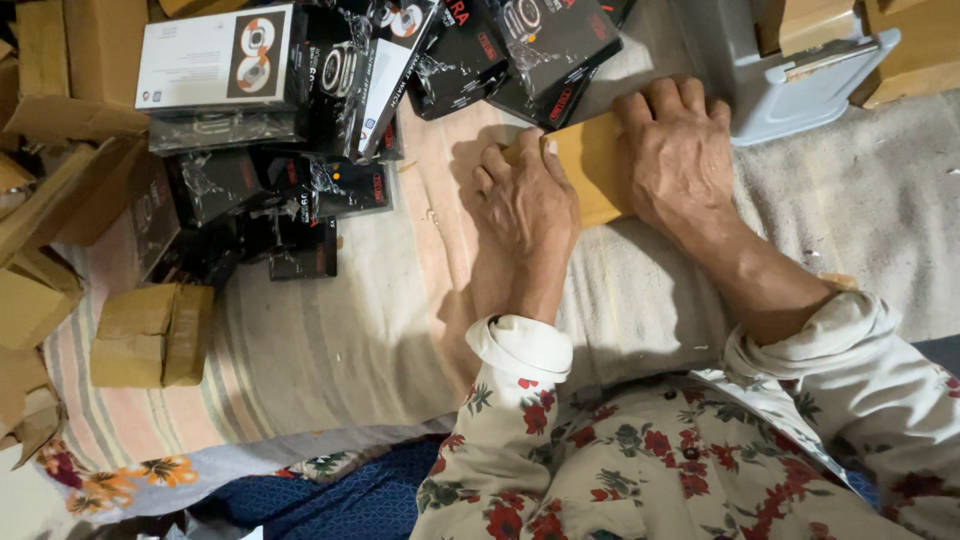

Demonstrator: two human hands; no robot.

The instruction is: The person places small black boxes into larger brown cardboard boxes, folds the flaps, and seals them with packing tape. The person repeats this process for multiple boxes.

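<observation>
Flat tan cardboard box (590, 165): lying on a striped blanket (330, 330), partly covered by both hands; taken as landmark for all that follows.

Left hand (525, 200): palm down on the near left edge of the box, fingers curled over that edge, pressing rather than lifting.

Right hand (680, 150): spread flat on the right part of the box, fingers reaching past its far edge, pressing down; not closed around anything.

Sleeves (640, 440): cream fabric with red flowers, near side of the box, cuffs rolled back.

Black shrink-wrapped product boxes (300, 130): heaped to the left of the box and beyond its far edge, several tilted, one with a white face uppermost.

Grey plastic bin (790, 75): beyond and to the right of the box, a cardboard piece resting on its rim.

Small brown cartons (150, 335): well to the left of the box, at the blanket's edge.

Open brown cardboard cases (70, 130): farthest left of the box.
</observation>
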